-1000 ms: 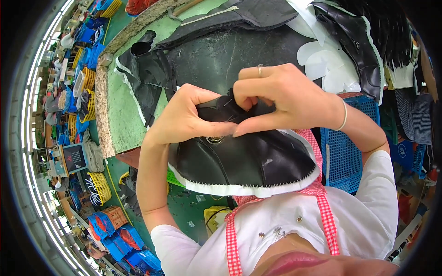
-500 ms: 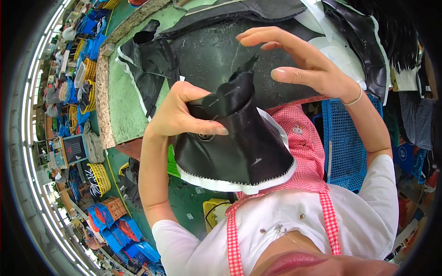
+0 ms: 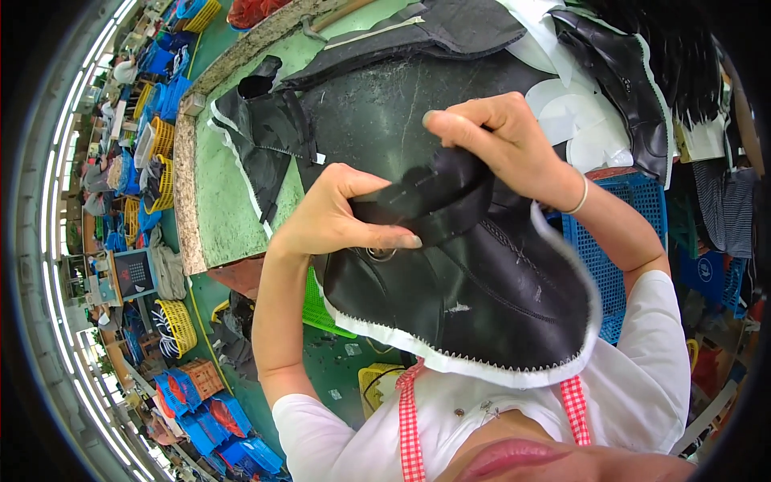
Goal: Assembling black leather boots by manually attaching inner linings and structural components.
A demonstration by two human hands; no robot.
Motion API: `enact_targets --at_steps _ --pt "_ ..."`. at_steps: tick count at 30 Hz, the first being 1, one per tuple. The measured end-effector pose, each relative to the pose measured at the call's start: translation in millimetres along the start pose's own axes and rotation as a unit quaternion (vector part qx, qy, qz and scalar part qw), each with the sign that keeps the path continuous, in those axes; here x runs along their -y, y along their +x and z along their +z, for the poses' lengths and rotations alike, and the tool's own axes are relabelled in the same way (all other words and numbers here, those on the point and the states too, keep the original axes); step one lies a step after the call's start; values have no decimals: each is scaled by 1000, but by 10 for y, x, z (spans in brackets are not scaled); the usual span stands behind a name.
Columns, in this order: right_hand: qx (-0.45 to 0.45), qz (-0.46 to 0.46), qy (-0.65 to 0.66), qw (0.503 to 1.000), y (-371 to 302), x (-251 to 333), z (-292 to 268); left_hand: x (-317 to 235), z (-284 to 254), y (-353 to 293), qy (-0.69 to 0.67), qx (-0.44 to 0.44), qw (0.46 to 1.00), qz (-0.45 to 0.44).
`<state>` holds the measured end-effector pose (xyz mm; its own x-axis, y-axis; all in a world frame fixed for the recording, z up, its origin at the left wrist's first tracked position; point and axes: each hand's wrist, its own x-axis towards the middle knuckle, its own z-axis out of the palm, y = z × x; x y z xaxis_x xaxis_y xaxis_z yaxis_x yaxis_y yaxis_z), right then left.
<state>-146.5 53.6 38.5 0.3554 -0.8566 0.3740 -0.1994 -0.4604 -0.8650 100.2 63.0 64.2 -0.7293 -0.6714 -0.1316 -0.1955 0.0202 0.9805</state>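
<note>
A black leather boot upper (image 3: 482, 301) hangs between my hands, its lower edge trimmed with white lining and zigzag stitching. My left hand (image 3: 325, 213) pinches the left side of its collar, thumb and fingers closed above a round metal eyelet (image 3: 380, 254). At the other side, my right hand (image 3: 510, 149) has its fingers curled round the dark collar strip (image 3: 450, 197). Another black upper (image 3: 261, 128) lies to the left on the bench, and a further black upper (image 3: 622, 88) rests at the far right.
The green workbench (image 3: 221, 221) has a worn rim and carries a dark mat (image 3: 365, 112). Folded black material (image 3: 418, 40) lies along its back, with white rounded pieces (image 3: 574, 108) at right. A blue plastic basket (image 3: 614, 257) stands beside my right arm.
My right hand has come down and closed on the collar; it was open in the air before. The upper has swung right, spread wider and turned its stitched side into view.
</note>
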Motion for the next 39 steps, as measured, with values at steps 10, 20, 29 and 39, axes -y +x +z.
enact_targets --at_steps 10,20,29,39 --pt "35 -70 -125 989 -24 70 -129 -132 66 189 73 25 997 -29" --pt "10 -152 -57 987 -185 -41 -541 -103 28 281 147 91 985 4" --pt "7 117 112 987 -346 -347 -634 175 -89 237 -47 -366 924 97" --pt "-9 -4 131 991 282 244 -402 -55 -743 -282 -148 -242 956 77"
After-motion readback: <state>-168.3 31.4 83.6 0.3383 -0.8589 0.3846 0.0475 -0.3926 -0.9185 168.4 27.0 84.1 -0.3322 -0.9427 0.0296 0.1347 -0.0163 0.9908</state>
